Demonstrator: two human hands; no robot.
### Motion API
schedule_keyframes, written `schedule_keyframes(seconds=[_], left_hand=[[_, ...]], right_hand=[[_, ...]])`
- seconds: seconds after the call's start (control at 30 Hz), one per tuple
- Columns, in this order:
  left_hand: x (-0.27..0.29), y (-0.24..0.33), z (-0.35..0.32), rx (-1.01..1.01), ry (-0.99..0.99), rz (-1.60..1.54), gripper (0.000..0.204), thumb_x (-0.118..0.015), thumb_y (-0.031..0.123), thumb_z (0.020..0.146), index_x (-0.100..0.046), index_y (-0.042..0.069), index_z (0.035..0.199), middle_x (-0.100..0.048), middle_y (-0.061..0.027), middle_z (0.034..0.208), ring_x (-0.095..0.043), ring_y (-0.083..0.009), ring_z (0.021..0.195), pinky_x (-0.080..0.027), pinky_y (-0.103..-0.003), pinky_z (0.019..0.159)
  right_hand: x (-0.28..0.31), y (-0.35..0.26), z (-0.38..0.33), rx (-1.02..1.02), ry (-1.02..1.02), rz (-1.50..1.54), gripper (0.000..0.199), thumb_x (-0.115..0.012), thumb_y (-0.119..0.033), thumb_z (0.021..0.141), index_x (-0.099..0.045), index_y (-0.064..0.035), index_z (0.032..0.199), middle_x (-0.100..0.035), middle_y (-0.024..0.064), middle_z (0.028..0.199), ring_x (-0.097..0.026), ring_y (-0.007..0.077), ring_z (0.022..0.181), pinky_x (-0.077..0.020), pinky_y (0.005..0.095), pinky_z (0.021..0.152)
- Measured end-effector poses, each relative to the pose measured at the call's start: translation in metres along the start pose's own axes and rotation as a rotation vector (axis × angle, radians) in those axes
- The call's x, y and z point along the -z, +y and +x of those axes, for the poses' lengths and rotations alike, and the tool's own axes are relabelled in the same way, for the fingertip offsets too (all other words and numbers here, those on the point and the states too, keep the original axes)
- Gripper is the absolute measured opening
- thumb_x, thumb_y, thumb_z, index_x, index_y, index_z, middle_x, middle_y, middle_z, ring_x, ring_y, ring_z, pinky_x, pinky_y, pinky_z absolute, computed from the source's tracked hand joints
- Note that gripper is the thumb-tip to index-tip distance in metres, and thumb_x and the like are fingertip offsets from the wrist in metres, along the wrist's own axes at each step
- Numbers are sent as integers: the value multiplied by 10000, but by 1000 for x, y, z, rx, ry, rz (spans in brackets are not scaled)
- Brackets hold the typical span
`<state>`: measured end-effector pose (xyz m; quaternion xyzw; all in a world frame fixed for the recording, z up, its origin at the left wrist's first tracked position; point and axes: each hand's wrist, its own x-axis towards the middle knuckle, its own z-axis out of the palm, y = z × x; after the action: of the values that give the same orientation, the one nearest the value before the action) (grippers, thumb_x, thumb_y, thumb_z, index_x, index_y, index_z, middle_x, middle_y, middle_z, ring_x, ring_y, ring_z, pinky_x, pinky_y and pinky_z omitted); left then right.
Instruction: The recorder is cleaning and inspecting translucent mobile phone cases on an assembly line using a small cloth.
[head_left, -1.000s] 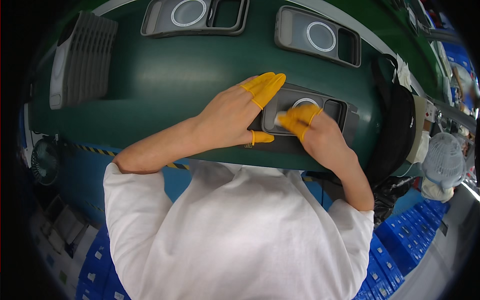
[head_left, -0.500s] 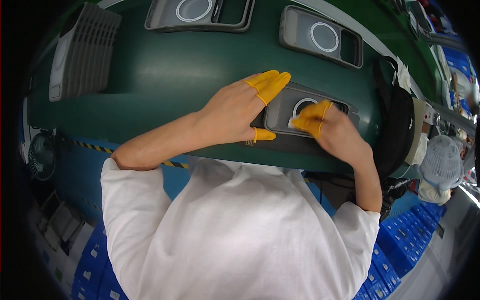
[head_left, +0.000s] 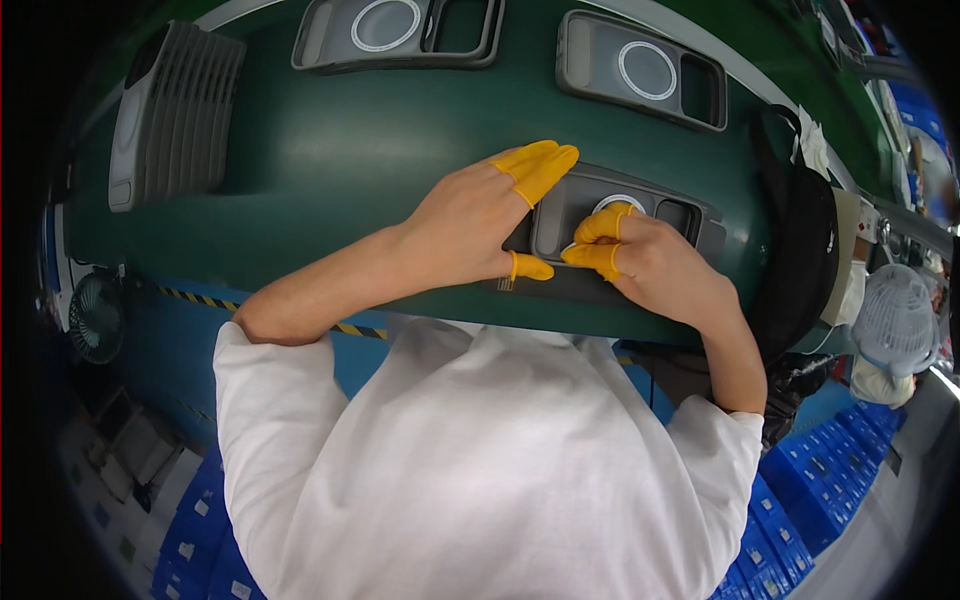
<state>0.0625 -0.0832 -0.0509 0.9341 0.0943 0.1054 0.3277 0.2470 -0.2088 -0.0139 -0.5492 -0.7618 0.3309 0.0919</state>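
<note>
The widest thing in view is the green belt, which curves across the upper picture. A grey ribbed block is seen at its far left, and two grey phone cases with white rings are laid further up: one case at the top middle, another case to its right. A black bag is propped at the belt's right edge, and stacked blue crates are seen below right, with a co-worker's capped head beside them.

The grey phone case in hand is laid flat on the near edge of the belt, just ahead of the white-shirted chest. It is pinned by the left hand, which is spread flat over its left end, yellow finger cots stretched forward along its upper rim and the thumb tucked against its lower edge. The right hand is curled narrow, its capped fingertips pinched on the case just beside the white ring.

Against the view a second ago, the case is found in the same place, but the right fingertips have been drawn from the ring's lower right to its left side, and the left hand has barely shifted. This is judged as pressing or smoothing carried round the ring, with the work on this case not yet finished.
</note>
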Motion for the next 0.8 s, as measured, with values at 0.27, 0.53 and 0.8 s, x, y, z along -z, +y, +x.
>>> schedule_keyframes(seconds=[0.27,0.53,0.8], left_hand=[[1,0,0,25,-9,-13,844,-754,180,550,-349,-27,1261,-490,-198,1173,-483,-326,1073,-401,-352,912],[-2,-2,0,-12,30,-10,833,-754,170,537,-368,-38,1244,-498,-202,1157,-489,-323,1066,-404,-355,908],[-4,-2,-1,24,-5,-14,845,-781,292,564,-366,17,1248,-454,-176,1220,-471,-343,1077,-401,-376,900]], right_hand=[[5,7,-27,-121,2,-42,288,-593,27,659,-644,-47,933,-586,92,938,-536,244,829,-457,320,751],[-9,-2,-8,-92,48,5,281,-588,40,662,-649,-49,922,-587,88,934,-540,249,840,-465,305,743],[-16,-1,7,-73,485,-296,283,-559,-43,664,-637,-10,934,-578,89,944,-535,218,794,-466,295,738]])
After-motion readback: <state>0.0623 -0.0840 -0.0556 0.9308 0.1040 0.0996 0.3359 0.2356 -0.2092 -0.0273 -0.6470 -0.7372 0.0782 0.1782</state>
